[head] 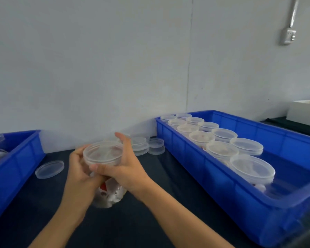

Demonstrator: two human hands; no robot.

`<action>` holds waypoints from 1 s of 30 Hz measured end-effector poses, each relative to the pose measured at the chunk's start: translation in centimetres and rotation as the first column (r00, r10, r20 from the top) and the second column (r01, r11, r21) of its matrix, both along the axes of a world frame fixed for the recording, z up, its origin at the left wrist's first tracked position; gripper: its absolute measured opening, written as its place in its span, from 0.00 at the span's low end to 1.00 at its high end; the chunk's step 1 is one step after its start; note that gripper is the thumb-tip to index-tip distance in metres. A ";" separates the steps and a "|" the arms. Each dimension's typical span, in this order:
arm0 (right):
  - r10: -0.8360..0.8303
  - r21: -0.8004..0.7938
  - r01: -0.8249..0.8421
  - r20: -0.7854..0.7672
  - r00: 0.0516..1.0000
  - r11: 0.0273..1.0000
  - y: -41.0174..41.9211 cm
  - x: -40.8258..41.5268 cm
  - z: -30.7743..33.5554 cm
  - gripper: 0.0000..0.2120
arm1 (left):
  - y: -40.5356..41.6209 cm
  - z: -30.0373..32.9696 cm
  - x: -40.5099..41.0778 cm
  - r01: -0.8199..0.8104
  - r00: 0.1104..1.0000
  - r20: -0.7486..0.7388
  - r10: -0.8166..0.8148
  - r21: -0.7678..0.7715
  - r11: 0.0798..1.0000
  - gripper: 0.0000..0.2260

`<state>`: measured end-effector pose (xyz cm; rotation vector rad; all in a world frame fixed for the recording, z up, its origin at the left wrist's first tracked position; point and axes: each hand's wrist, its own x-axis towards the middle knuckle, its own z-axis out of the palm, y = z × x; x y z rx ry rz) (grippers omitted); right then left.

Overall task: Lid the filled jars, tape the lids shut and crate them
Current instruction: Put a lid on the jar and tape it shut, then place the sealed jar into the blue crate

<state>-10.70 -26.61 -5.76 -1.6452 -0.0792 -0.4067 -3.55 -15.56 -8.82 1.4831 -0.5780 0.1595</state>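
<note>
Far left, a glossy blue plastic crate (16, 154) with ribbed walls; just beside it on the dark cloth table (168, 203), one flat, round translucent lid (49, 169). At centre, left hand (79, 178) wrapped round a clear cylindrical jar (109, 194) of white and red pieces, right hand (125, 169) curled on its frosted round lid (103, 153) — loose lids (147, 146) stacked behind. Right, a second blue crate (240, 187) — two rows of lidded jars (222, 149) inside.
</note>
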 end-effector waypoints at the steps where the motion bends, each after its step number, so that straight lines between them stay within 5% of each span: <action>1: -0.022 0.009 0.022 -0.001 1.000 1.000 -0.2 -0.5 0.1 0.45 | -0.3 -0.2 -0.6 0.005 1.000 0.024 -0.005 0.007 1.000 0.29; 11: -0.246 -0.029 0.247 0.027 0.969 0.969 -4.3 -5.3 1.3 0.46 | -4.4 2.5 -5.2 0.009 0.992 0.117 -0.048 0.316 0.949 0.33; 14: -0.305 -0.027 0.308 0.065 0.950 0.951 -5.6 -7.1 2.4 0.46 | -6.0 4.2 -6.8 0.049 0.987 0.127 -0.094 0.319 0.946 0.37; 18: -0.422 -0.068 0.434 0.142 0.896 0.898 -7.8 -10.1 4.4 0.44 | -8.7 6.3 -9.6 0.125 0.972 0.160 -0.174 0.279 0.952 0.29; 30: -0.725 -0.215 0.826 0.399 0.561 0.521 -17.4 -18.4 8.5 0.44 | -21.0 10.0 -16.2 0.452 0.828 0.236 -0.508 0.255 0.855 0.34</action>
